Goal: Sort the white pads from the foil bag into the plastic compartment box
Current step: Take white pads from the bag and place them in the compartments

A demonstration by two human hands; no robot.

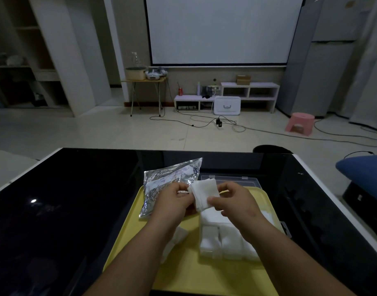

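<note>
So the stack of white pads (204, 194) was up in the air between both hands, just over the far end of the plastic compartment box (285, 228), which sat on the right side of the yellow tray (194, 274). The left hand (174, 201) had its fingers curled and pinching the stack's left edge, and the right hand (232, 201) had thumb and fingers clamped on the near right corner. My worry: these pads looked thin and clingy, so peeling one off could easily drag two or three along, or the stack could fan out and spill onto the tray. The compartments I could see already looked pretty stuffed, so pushing more in might pop others out. There were also loose pads (179, 236) right under the left forearm, which a careless sweep could knock around. The foil bag (168, 178) lay just left of the hands, hanging off the tray's far left corner onto the black table (76, 210), so a nudge could slide it away. Hard to tell: the right forearm covered a chunk of the box, so I couldn't say which compartments had room. The bag's opening was hidden behind the left hand, its print was unreadable, and the dim light made counting pads hopeless.
</note>
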